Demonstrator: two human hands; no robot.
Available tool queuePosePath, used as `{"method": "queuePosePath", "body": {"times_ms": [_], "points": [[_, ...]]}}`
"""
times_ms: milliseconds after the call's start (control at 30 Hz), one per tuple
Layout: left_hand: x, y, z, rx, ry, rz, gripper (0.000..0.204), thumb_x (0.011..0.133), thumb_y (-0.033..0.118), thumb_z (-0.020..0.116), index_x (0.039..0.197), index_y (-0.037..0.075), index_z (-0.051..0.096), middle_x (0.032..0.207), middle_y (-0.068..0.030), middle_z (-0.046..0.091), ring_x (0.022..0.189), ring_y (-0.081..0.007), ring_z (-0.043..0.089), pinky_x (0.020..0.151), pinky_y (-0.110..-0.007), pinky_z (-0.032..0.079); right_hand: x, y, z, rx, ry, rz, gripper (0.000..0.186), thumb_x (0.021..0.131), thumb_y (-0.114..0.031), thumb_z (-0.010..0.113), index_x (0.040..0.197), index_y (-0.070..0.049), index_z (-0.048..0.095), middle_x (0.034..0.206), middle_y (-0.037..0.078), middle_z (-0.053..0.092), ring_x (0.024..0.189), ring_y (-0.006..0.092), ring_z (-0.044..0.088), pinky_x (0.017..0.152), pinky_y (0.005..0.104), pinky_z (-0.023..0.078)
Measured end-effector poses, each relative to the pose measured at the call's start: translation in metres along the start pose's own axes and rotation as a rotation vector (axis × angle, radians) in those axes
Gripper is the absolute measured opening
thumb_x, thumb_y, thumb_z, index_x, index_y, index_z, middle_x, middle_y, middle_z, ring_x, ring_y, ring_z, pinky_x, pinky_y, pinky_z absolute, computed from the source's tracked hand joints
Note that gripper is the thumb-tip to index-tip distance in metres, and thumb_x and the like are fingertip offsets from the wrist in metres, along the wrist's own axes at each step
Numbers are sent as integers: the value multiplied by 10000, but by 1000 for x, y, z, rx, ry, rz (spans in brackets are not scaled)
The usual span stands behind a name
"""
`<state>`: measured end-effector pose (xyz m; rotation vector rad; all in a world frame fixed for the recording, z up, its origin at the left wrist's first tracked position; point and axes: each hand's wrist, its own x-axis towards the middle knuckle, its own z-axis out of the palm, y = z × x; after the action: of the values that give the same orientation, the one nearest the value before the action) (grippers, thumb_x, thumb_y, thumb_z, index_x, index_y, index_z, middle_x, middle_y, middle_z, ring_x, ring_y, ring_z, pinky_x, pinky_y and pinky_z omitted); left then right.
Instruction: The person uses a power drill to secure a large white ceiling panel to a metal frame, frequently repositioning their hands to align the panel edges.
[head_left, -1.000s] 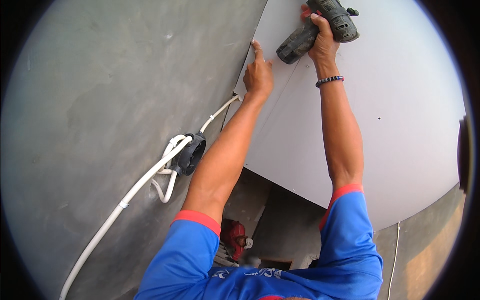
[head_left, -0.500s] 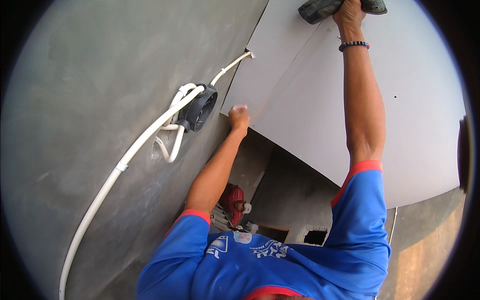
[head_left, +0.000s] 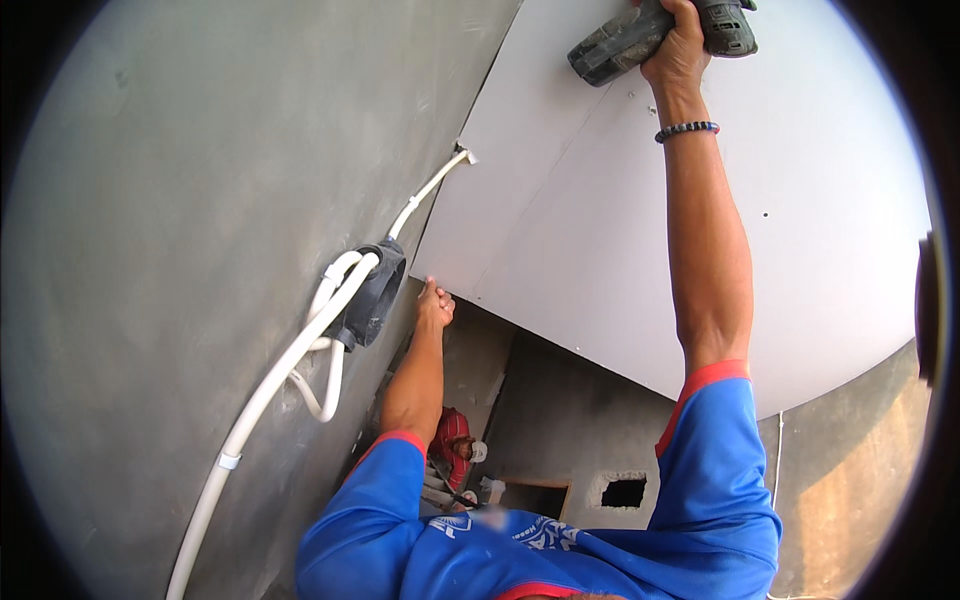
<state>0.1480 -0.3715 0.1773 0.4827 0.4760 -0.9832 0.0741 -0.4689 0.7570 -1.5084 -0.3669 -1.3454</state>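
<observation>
High up, my right hand is wrapped round the grip of a dark cordless drill, its two ends showing on either side of the fist. Behind the drill spreads a large pale grey ceiling board with small screw heads or holes in it. My left hand is at the board's lower left corner, fingers curled and closed; what they pinch, if anything, is too small to tell. A beaded bracelet circles my right wrist.
Left of the board, a grey plastered wall carries a black junction box with white conduit pipes. Far below, another person in a red top and pale cap is beside a wall with a square hole.
My left hand has drawn back from the board's face to its corner edge. The drill in my right hand sits lower and further left in view. The whole view has shifted.
</observation>
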Motion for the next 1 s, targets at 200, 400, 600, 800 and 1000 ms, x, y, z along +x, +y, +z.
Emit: {"method": "queuePosePath", "body": {"times_ms": [200, 400, 600, 800, 1000], "points": [[13, 7, -6, -90, 61, -29, 334, 1007, 400, 497, 759, 177, 470, 562, 33, 455, 364, -114, 328, 346, -288, 248, 3, 1, 10, 27, -51, -96, 219, 829, -168, 636, 983, -13, 618, 937, 78, 638, 834, 176, 606, 783, 329, 511], [14, -7, -2, 158, 63, 12, 353, 995, 363, 538, 726, 143, 478, 543, 12, 422, 376, -123, 345, 337, -290, 246, -3, -9, -6, -27, -20, -120, 398, 795, -144, 619, 1166, -4, 589, 1058, 158, 669, 986, 253, 636, 894, 382, 516], [-84, -25, 100, 708, -39, 1093, 448, 911, 91, 613, 1319, -16, 463, 647, -72, 577, 551, -137, 533, 542, -304, 444, -9, -3, 1, -14, 22, -39, 394, 775, -144, 639, 1146, -16, 601, 1059, 130, 665, 975, 219, 620, 863, 358, 513], [-276, 57, 302, 1052, -354, 1592, 662, 927, 112, 591, 1508, 64, 278, 563, -116, 475, 487, -196, 479, 521, -356, 425, -6, -12, 11, 36, 49, -46, 406, 765, -145, 654, 1150, -26, 604, 1064, 101, 669, 929, 185, 607, 820, 332, 507], [-276, 94, 361, 1480, -121, 1615, 701, 942, 229, 608, 1527, 160, 229, 766, -220, 670, 730, -403, 666, 660, -492, 515, -9, -14, 16, 80, 54, 8, 441, 764, -103, 659, 1192, -39, 572, 1044, 86, 656, 939, 182, 605, 855, 332, 486]]}}
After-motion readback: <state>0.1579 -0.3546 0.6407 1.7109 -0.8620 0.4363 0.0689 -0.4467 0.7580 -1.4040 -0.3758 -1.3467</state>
